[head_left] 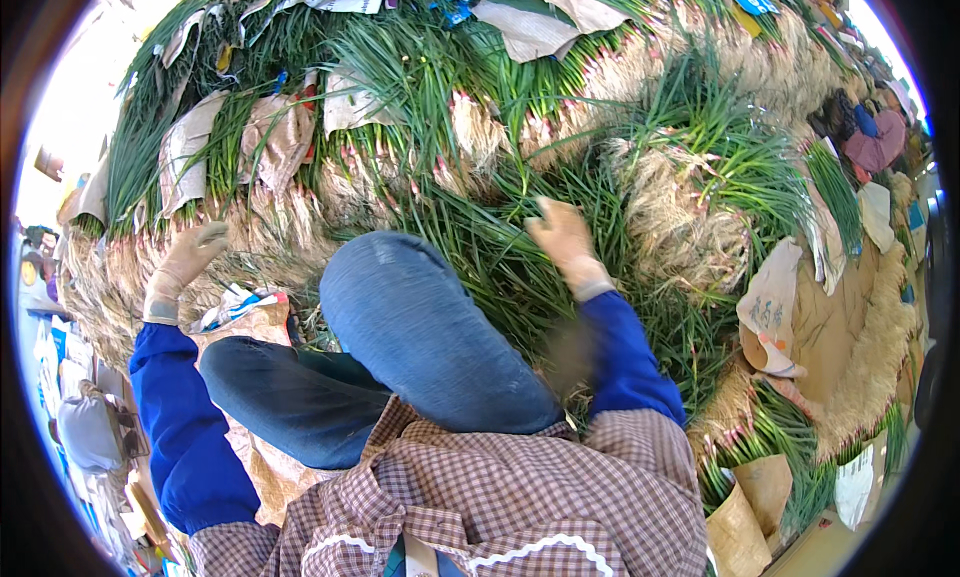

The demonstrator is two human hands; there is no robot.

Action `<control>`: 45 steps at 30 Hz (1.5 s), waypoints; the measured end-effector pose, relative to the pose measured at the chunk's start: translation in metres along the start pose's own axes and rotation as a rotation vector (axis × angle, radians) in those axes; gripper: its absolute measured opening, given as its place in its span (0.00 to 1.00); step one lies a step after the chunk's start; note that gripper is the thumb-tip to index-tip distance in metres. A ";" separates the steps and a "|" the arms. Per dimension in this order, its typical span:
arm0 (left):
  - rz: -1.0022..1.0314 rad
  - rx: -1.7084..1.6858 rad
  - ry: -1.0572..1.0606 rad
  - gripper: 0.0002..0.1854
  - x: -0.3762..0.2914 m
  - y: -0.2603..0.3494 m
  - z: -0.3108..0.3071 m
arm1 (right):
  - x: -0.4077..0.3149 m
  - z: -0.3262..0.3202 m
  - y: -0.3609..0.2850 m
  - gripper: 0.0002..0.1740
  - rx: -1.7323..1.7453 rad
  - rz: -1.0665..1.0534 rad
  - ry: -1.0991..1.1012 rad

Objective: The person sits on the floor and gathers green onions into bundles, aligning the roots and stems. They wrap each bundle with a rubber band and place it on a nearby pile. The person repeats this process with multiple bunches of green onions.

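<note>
My left hand (pixel 193 256), in a pale glove, hovers beside the roots of bundled scallions (pixel 214 213) at left. Its fingers are partly bent, with nothing visible between them. My right hand (pixel 564 241), gloved too, is over loose green scallion leaves (pixel 480 235) in front of my raised knee (pixel 420 314). Its thumb and forefinger are apart and I see nothing held. Just right of that hand lies a thick bundle of scallions (pixel 679 209), its pale dry roots towards me and its leaves fanning away.
More scallion bundles (pixel 585 81) fill the far side, some under paper and sack pieces (pixel 529 25). Brown sacking (pixel 832 329) lies at right, beside other bundles (pixel 772 427). A blurred brownish shape (pixel 570 352) is below my right forearm. Another person (pixel 874 138) is at far right.
</note>
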State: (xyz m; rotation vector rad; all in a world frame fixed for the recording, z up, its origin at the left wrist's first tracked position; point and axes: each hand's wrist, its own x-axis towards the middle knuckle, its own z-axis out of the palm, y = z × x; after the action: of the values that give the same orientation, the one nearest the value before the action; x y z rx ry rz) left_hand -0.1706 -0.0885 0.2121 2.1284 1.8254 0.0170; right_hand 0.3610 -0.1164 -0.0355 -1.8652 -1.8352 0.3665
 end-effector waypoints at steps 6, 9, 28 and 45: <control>-0.056 -0.055 -0.091 0.19 -0.013 -0.008 0.022 | -0.005 0.149 0.038 0.44 -0.538 0.113 -0.791; -0.021 0.062 -0.114 0.20 -0.013 -0.031 0.025 | -0.098 0.143 0.118 0.17 -0.714 0.011 -0.605; 0.377 -0.474 -0.111 0.23 0.243 0.036 0.158 | 0.305 -0.034 -0.056 0.31 0.589 0.315 -0.483; 0.128 -1.824 0.193 0.28 0.288 0.090 0.218 | 0.300 0.070 -0.194 0.25 0.897 -0.153 -0.474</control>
State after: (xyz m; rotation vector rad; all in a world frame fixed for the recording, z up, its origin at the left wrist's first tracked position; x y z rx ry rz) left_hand 0.0151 0.1253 -0.0296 0.8130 0.8151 1.3274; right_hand 0.1761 0.1857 0.0509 -1.0538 -1.6317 1.3957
